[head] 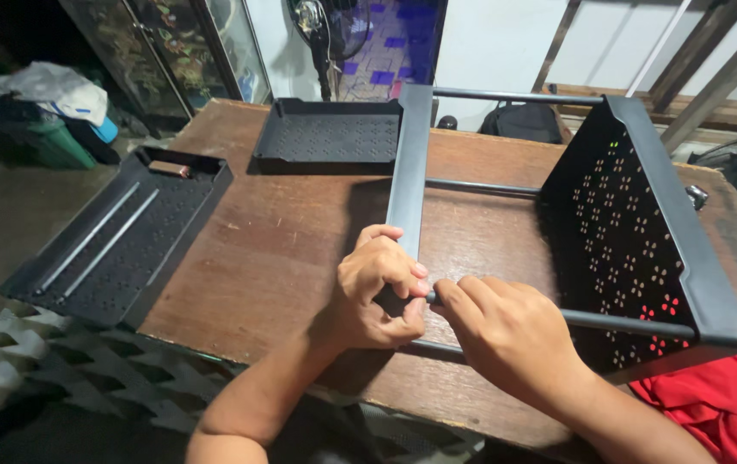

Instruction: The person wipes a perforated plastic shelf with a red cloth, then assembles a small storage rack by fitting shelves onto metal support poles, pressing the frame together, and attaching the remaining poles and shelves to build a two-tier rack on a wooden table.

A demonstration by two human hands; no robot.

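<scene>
Gripping the lower end of an upright black side panel [409, 172], the left hand [379, 288] sits low in the centre of the frame, fingers curled shut around the panel's edge. Just right of it the right hand [506, 331] pinches the near end of a dark metal rod [626, 323], fingertips closed on it where rod and panel meet. The rod runs right to a second perforated side panel [635, 223], and two more rods link the panels farther up. All stands on a brown wooden table [274, 258]. A red cloth [721, 387] lies lower right. Farther off, a perforated black tray [331, 136] rests upper centre, and another tray [119, 241] overhangs the left edge.
</scene>
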